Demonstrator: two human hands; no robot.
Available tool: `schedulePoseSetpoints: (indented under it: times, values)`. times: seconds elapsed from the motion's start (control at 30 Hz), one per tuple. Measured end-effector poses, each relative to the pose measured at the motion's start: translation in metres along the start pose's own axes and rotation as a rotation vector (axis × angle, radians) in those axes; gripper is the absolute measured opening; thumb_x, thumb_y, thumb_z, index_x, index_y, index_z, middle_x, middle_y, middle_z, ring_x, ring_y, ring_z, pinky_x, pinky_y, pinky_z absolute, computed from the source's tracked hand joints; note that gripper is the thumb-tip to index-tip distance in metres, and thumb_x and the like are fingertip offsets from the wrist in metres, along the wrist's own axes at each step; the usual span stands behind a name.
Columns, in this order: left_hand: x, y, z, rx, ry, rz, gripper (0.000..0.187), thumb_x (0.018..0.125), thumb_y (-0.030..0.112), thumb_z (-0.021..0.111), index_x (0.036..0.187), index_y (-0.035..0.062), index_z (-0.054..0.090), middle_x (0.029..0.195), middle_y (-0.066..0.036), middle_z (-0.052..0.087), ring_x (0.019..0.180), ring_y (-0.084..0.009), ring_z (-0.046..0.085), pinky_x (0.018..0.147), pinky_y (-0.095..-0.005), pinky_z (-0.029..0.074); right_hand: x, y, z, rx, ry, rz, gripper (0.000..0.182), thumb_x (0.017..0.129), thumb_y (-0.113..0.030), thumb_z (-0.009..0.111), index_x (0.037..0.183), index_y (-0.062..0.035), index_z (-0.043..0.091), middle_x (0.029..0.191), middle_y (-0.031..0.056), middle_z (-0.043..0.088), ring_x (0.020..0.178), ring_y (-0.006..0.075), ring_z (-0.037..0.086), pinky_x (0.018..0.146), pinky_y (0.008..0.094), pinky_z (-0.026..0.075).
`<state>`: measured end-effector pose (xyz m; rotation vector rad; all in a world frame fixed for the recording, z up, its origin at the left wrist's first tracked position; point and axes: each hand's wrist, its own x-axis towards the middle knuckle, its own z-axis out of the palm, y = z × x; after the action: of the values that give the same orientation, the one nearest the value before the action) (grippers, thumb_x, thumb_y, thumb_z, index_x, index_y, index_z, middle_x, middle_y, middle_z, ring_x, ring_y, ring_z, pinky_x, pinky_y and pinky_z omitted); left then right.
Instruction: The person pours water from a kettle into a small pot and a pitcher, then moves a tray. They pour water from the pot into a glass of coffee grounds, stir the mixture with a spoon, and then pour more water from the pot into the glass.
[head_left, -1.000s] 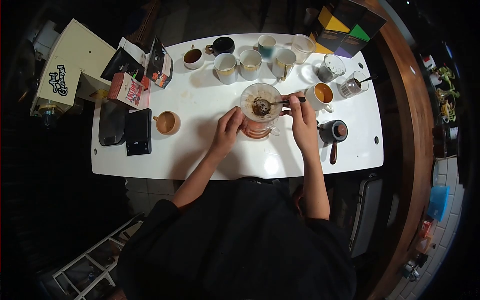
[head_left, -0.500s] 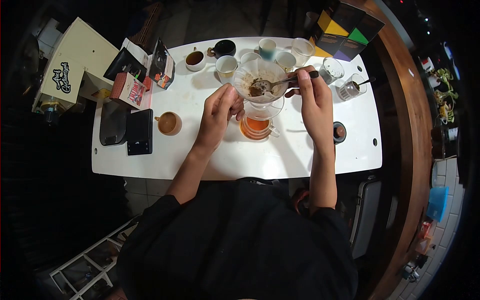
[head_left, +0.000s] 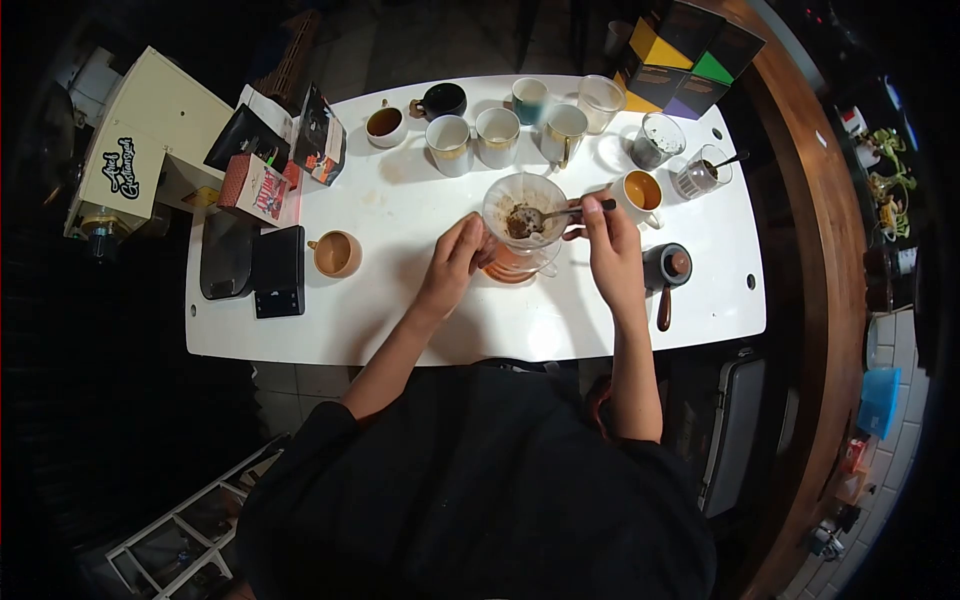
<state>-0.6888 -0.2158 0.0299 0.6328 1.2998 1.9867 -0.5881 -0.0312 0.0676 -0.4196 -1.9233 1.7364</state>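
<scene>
A clear dripper (head_left: 552, 236) with a paper filter (head_left: 543, 188) and dark wet grounds sits over a glass server (head_left: 512, 272) of reddish-brown liquid; whether the two touch is hard to tell. My left hand (head_left: 457, 265) is closed on the dripper's left side. Between the thumb and fingers of my right hand (head_left: 612, 250) is the dark handle of a spoon (head_left: 562, 212), its bowl down in the grounds. Right of my right hand stands a white cup (head_left: 642, 194) with amber liquid, and below that a round dark item (head_left: 666, 266) with a wooden handle.
Several cups stand along the back, among them a white cup (head_left: 448, 146) and a black cup (head_left: 441, 101). A brown cup (head_left: 337, 254) and a black scale (head_left: 279, 271) are at left. A glass with a spoon (head_left: 697, 179) stands at right, near dark boxes (head_left: 680, 62).
Both hands and the dripper have come lower and nearer the server, with the spoon still in the grounds. The amber cup and the wooden-handled item now show fully.
</scene>
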Motion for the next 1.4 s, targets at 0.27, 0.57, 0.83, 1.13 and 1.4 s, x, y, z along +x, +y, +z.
schedulePoseSetpoints:
  times: [0.27,0.57,0.83,1.13,1.4]
  values:
    - [-0.006,-0.024,-0.009,-0.073,0.024,-0.081,0.028,0.105,0.025,0.038,0.08,0.0121,0.036,0.076,0.002,0.028,0.071,-0.0111,0.03,0.068,-0.0267,0.031,-0.012,0.02,0.001,0.082,-0.013,0.074,0.031,0.101,-0.025,0.048,0.094,0.0039,0.057,0.084,0.0098,0.064,0.077,0.0136,0.062,0.071,0.0278,0.051]
    - [-0.008,-0.028,-0.015,-0.063,0.024,-0.065,0.026,0.105,0.025,0.037,0.081,0.0127,0.036,0.077,0.002,0.028,0.072,-0.0102,0.03,0.069,-0.0261,0.032,-0.01,0.025,0.004,0.064,-0.038,0.104,0.032,0.101,-0.026,0.049,0.095,0.0042,0.058,0.087,0.0105,0.065,0.079,0.0142,0.062,0.073,0.0278,0.05]
    - [-0.009,-0.037,-0.019,0.03,0.074,-0.061,0.027,0.105,0.024,0.036,0.081,0.0114,0.037,0.076,0.003,0.029,0.07,-0.0098,0.029,0.068,-0.0255,0.031,-0.016,0.035,0.0,0.083,-0.041,0.119,0.03,0.099,-0.025,0.054,0.096,0.0039,0.057,0.087,0.0103,0.065,0.079,0.0141,0.062,0.074,0.0275,0.05]
    - [-0.011,-0.038,-0.02,0.146,0.131,-0.072,0.026,0.105,0.025,0.04,0.083,0.0098,0.041,0.073,0.004,0.033,0.068,-0.0083,0.033,0.067,-0.0255,0.034,-0.07,-0.013,-0.054,-0.448,0.308,0.162,0.02,0.091,-0.016,0.064,0.094,0.001,0.055,0.081,0.0071,0.059,0.072,0.0145,0.054,0.066,0.0282,0.044]
    - [-0.01,-0.043,-0.021,0.255,0.184,-0.07,0.026,0.105,0.026,0.038,0.086,0.0084,0.043,0.072,0.005,0.033,0.065,-0.0064,0.032,0.062,-0.0245,0.034,-0.094,0.082,-0.122,-0.776,0.554,0.416,0.043,0.097,-0.041,0.053,0.111,0.0,0.052,0.082,0.0103,0.059,0.069,0.0178,0.055,0.06,0.0291,0.044]
